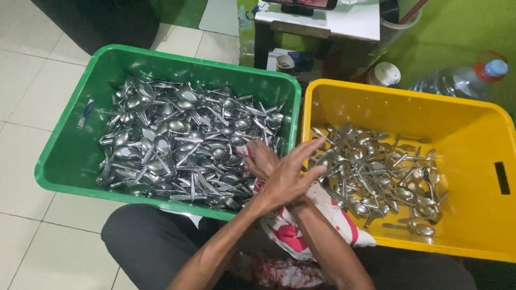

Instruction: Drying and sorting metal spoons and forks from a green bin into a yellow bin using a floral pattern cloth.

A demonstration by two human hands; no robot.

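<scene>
Arms cross above the red-and-white cloth [293, 233]: left hand [290, 174], fingers spread and empty, reaches toward the yellow crate [473, 137]; right hand [260, 158] touches the cloth beside the green crate [70, 156], grip unclear.

One head-worn camera looks steeply down and forward from close above the person's lap. It faces two bins on the tiled floor [32, 96]: a green bin [70, 156] at left, a yellow bin [473, 215] at right, and the crossed forearms between them.

Shiny polished metal spoons and forks [183, 145], glossy green plastic crate [70, 156], glossy yellow plastic crate [473, 134], soft red-and-white cloth [322, 215].
</scene>
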